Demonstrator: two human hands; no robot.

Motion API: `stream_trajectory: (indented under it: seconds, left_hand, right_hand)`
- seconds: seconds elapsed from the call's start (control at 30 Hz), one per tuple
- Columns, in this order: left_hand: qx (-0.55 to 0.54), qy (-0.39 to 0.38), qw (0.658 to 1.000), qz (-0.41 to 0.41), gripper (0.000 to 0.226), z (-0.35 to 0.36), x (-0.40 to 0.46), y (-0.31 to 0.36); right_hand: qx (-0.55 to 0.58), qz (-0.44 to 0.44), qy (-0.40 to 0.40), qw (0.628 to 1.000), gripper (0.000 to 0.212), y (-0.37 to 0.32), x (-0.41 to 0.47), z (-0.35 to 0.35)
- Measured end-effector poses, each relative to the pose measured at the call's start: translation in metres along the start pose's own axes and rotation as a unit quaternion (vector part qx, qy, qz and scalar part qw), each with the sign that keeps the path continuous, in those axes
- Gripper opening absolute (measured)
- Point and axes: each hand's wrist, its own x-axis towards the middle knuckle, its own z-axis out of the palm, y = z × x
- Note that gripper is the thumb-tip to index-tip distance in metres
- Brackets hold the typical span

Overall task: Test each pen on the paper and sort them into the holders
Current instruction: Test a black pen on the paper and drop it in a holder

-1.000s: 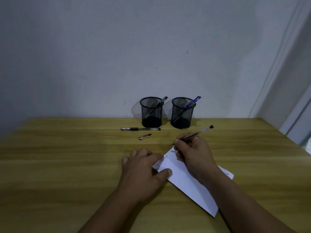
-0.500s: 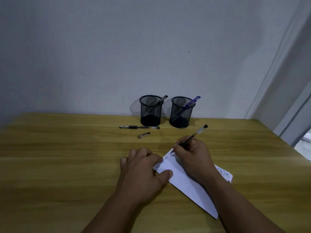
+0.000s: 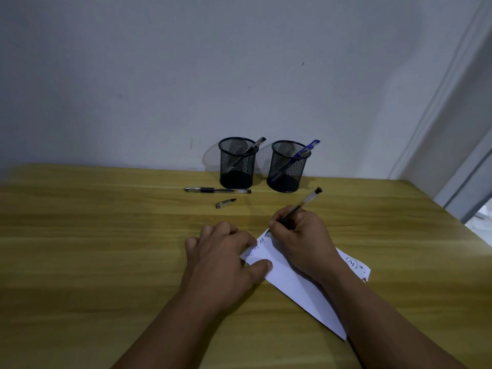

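Right now the right hand (image 3: 300,235) fingers grasp the pen (image 3: 306,202), its tip at the paper's (image 3: 292,283) far corner and barrel slanting toward the right-hand holder (image 3: 288,166), while the left hand (image 3: 223,259) pins the paper with loosely curled fingers

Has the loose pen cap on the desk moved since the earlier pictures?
No. The pen cap lies at the same spot, just in front of the uncapped pen and the left mesh holder.

Black wire-mesh pen holders (image 3: 236,163), one with a blue pen (image 3: 303,152). White paper (image 3: 292,278) with dark scribbles on yellow-brown wood-grain table (image 3: 106,235). Grey-white wall (image 3: 186,75).
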Motion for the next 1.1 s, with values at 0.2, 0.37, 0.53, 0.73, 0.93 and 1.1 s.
stream_trajectory:
  seconds: [0.2, 0.37, 0.53, 0.73, 0.93, 1.1]
  left_hand:
    - [-0.005, -0.002, 1.000, -0.003, 0.046, -0.0013, -0.0004, 0.0015]
    - [-0.006, -0.005, 1.000, -0.006, 0.047, -0.0018, -0.0003, 0.0024]
    - [-0.002, -0.007, 1.000, -0.008, 0.048, -0.0013, 0.0006, 0.0011]
    - [-0.008, -0.004, 1.000, -0.009, 0.047, -0.0006, 0.0010, 0.0010]
    - [0.001, -0.006, 1.000, -0.009, 0.046, -0.0015, 0.0009, 0.0016]
    - [-0.004, -0.002, 1.000, -0.014, 0.046, -0.0003, 0.0009, 0.0019]
  right_hand:
    - [-0.011, 0.003, 0.002, 1.000, 0.018, -0.0007, 0.0000, -0.0002]
    - [-0.010, 0.011, 0.003, 1.000, 0.016, -0.0005, -0.0004, -0.0024]
    - [-0.023, 0.009, 0.009, 1.000, 0.017, 0.0001, 0.0017, -0.0018]
    - [-0.021, 0.011, 0.008, 1.000, 0.016, 0.0004, 0.0020, -0.0020]
    - [-0.020, 0.016, 0.013, 1.000, 0.015, 0.0014, 0.0034, -0.0024]
    - [-0.029, 0.014, 0.017, 0.999, 0.015, 0.0011, 0.0026, -0.0022]
